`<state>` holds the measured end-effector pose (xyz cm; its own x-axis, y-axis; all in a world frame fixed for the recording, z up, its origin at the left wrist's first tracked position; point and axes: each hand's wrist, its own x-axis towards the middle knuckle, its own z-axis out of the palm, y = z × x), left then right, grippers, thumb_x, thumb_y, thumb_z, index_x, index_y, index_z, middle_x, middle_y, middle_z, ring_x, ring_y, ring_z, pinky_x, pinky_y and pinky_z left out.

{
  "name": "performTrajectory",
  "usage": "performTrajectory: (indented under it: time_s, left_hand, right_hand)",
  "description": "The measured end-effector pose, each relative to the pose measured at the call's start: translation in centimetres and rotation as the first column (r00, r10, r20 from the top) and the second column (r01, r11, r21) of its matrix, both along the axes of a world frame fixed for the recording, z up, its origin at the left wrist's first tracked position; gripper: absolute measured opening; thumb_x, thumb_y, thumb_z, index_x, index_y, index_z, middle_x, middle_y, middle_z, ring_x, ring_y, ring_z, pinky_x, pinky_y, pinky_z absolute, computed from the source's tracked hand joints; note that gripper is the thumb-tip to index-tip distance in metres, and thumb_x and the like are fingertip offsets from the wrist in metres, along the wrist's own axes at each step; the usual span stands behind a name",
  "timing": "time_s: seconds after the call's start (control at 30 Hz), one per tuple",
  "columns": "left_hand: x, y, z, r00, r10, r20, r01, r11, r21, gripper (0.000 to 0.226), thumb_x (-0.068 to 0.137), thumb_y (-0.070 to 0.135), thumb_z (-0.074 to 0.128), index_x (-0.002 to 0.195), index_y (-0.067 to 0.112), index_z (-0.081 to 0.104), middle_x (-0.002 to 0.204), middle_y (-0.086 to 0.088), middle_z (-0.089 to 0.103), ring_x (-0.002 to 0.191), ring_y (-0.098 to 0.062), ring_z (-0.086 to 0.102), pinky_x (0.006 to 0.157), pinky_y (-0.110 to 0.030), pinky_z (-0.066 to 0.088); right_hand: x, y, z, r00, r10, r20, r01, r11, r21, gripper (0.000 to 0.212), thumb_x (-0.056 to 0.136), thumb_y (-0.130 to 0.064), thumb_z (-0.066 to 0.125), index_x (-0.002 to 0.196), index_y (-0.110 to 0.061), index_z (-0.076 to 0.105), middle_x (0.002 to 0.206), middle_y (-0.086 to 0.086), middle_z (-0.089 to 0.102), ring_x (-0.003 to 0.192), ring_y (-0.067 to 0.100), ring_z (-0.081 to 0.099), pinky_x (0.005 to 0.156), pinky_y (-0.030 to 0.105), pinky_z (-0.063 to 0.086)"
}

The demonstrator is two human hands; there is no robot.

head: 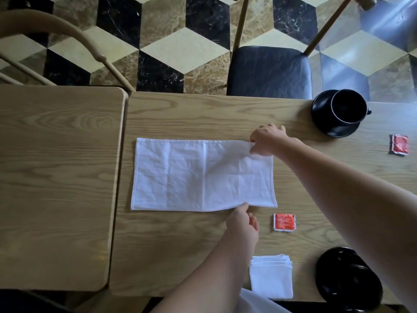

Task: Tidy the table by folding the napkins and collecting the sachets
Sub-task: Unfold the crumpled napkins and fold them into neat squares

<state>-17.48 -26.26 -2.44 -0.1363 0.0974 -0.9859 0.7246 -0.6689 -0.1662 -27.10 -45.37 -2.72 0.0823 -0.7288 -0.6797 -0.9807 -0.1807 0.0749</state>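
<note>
pinching the far right corner with the right hand [267, 140] and the near edge with the left hand [242, 219], apparently readying the next fold, napkin [198, 175] lies half-folded mid-table [180, 114].

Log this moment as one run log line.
step: folding napkin | right hand: pinches far right corner | left hand: pinches near edge | sachets uncollected | folded stack near edge
</note>
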Motion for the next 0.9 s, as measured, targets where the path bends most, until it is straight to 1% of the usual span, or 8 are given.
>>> performTrajectory:
  time_s: [0.07, 0.17, 0.27, 0.33, 0.47, 0.67, 0.77, 0.9]
  left_hand:
    - [0.1, 0.2, 0.4, 1.0, 0.013, 0.016, -0.013, 0.999, -0.042, 0.016, 0.093, 0.007, 0.051, 0.077, 0.01, 0.049, 0.07, -0.005, 0.048, 0.057, -0.017, 0.043, 0.059, -0.025, 0.038]
    - [1.2, 0.7, 2.1, 0.995, 0.102, 0.006, -0.101, 0.99, -0.098, 0.019, 0.094, 0.009, 0.036, 0.095, 0.0, 0.054, 0.099, -0.016, 0.061, 0.095, -0.031, 0.062, 0.087, -0.039, 0.048]
    - [3.8, 1.2, 4.3, 0.977, 0.209, -0.034, -0.211, 0.961, -0.177, 0.021, 0.09, 0.01, 0.036, 0.079, 0.009, 0.054, 0.07, -0.01, 0.065, 0.062, -0.026, 0.066, 0.061, -0.033, 0.053]
    - [6.1, 1.7, 6.3, 0.982, 0.171, -0.078, -0.185, 0.951, -0.249, 0.022, 0.09, 0.016, 0.041, 0.077, 0.011, 0.058, 0.057, -0.007, 0.066, 0.044, -0.022, 0.064, 0.054, -0.025, 0.049]
    - [11.0, 3.2, 10.6, 0.985, 0.068, -0.161, -0.131, 0.898, -0.42, 0.018, 0.089, 0.023, 0.056, 0.09, 0.007, 0.063, 0.075, -0.014, 0.069, 0.064, -0.029, 0.064, 0.056, -0.028, 0.054]
    - [19.2, 5.0, 19.0, 0.975, 0.072, -0.21, -0.208, 0.625, -0.752, 0.021, 0.081, 0.012, 0.058, 0.06, 0.01, 0.063, 0.051, -0.001, 0.057, 0.045, -0.011, 0.056, 0.053, -0.026, 0.055]
    - [21.7, 4.6, 23.4, 0.976, 0.056, -0.212, -0.214, 0.46, -0.862, 0.021, 0.079, 0.007, 0.056, 0.059, 0.01, 0.063, 0.054, -0.001, 0.061, 0.048, -0.01, 0.059, 0.053, -0.026, 0.054]
    - [22.3, 2.5, 26.8, 0.968, 0.011, -0.25, -0.241, 0.311, -0.919, 0.012, 0.069, 0.002, 0.056, 0.073, 0.012, 0.051, 0.057, -0.003, 0.065, 0.054, -0.011, 0.064, 0.06, -0.026, 0.056]
  right_hand:
    - [0.1, 0.4, 1.0, 0.999, 0.022, 0.025, -0.022, 1.0, -0.008, 0.018, 0.085, -0.036, 0.068, 0.096, -0.022, 0.069, 0.101, 0.002, 0.06, 0.105, 0.026, 0.046, 0.08, 0.039, 0.029]
    - [0.6, 1.4, 3.7, 0.992, -0.06, 0.11, 0.055, 0.997, 0.052, 0.025, 0.085, -0.041, 0.068, 0.079, -0.018, 0.061, 0.083, 0.001, 0.06, 0.088, 0.026, 0.056, 0.073, 0.034, 0.034]
    - [1.5, 3.3, 7.5, 0.887, -0.323, 0.331, 0.268, 0.942, 0.203, 0.03, 0.088, -0.042, 0.064, 0.071, -0.018, 0.059, 0.07, -0.002, 0.061, 0.065, 0.018, 0.058, 0.052, 0.025, 0.04]
    - [2.2, 5.1, 10.0, 0.685, -0.524, 0.507, 0.424, 0.852, 0.308, 0.027, 0.09, -0.04, 0.062, 0.078, -0.016, 0.067, 0.07, -0.004, 0.066, 0.063, 0.014, 0.062, 0.05, 0.021, 0.046]
    - [4.3, 9.3, 14.4, 0.236, -0.682, 0.692, 0.546, 0.682, 0.486, 0.033, 0.095, -0.037, 0.063, 0.103, -0.006, 0.072, 0.086, 0.009, 0.062, 0.075, 0.022, 0.059, 0.067, 0.032, 0.05]
    - [6.7, 15.4, 21.3, -0.418, -0.648, 0.637, 0.501, 0.421, 0.756, 0.013, 0.096, -0.022, 0.063, 0.099, -0.011, 0.059, 0.072, 0.006, 0.054, 0.051, 0.014, 0.051, 0.042, 0.022, 0.04]
    - [6.7, 18.3, 23.9, -0.565, -0.617, 0.548, 0.337, 0.433, 0.836, 0.014, 0.094, -0.023, 0.064, 0.084, -0.016, 0.058, 0.067, 0.001, 0.052, 0.049, 0.013, 0.05, 0.043, 0.021, 0.041]
    - [6.9, 19.2, 26.4, -0.62, -0.552, 0.558, 0.281, 0.507, 0.815, 0.026, 0.094, -0.024, 0.063, 0.069, -0.019, 0.067, 0.066, 0.0, 0.057, 0.053, 0.011, 0.053, 0.049, 0.019, 0.044]
